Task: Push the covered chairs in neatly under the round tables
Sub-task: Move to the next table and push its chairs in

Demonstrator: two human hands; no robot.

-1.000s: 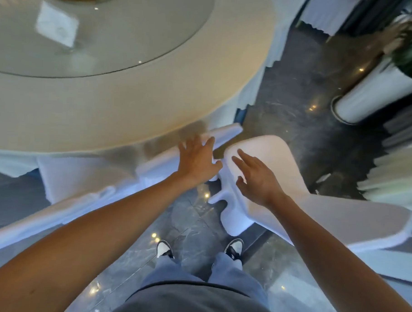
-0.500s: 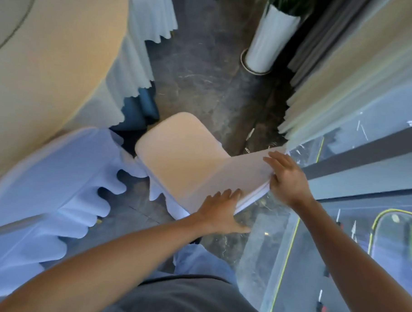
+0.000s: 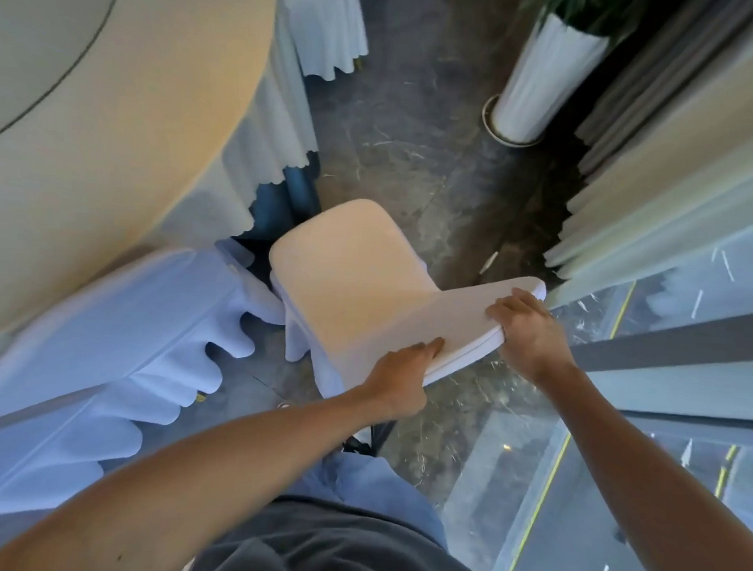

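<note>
A chair in a white cover (image 3: 349, 279) stands in the middle, its seat pointing at the round table (image 3: 127, 114) on the left. The seat's front edge is close to the table's hanging white cloth, with dark floor between them. My left hand (image 3: 398, 379) grips the near end of the chair's backrest top. My right hand (image 3: 526, 330) grips the same backrest top further right. A second covered chair (image 3: 105, 334) stands at the left, tucked against the table's edge.
A glass lazy Susan (image 3: 36, 41) lies on the table. A white ribbed planter (image 3: 543, 76) with a green plant stands at the back right. Pale curtains (image 3: 673, 160) and a floor-to-ceiling window (image 3: 643, 469) run along the right. Another covered chair (image 3: 330, 24) is at the top.
A second ago my hands were at two chair backs by the table. I turned right and took hold of this chair's backrest; since half a second ago both hands closed tighter on it.
</note>
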